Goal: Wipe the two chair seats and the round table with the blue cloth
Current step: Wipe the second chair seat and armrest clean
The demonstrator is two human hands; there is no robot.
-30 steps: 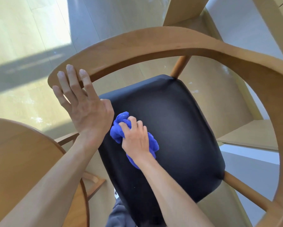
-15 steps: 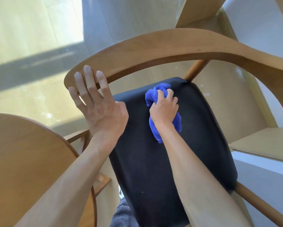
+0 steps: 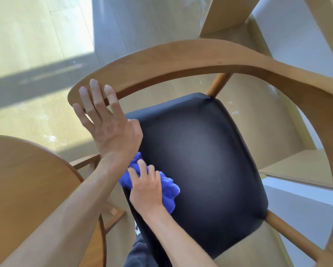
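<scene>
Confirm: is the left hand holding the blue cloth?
No, the left hand rests flat on the chair's wooden armrest; the right hand grips the blue cloth on the black seat.

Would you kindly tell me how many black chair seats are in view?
1: the black seat under the curved wooden backrest, being wiped. The second chair's seat is not in view.

The cloth (image 3: 169,187) at lower centre is vivid blue against a plain black seat (image 3: 204,160). The chair's curved rail (image 3: 181,58) and the round table (image 3: 27,189) (lower left) are honey-brown wood; the floor (image 3: 27,35) at upper left is pale yellow.
</scene>
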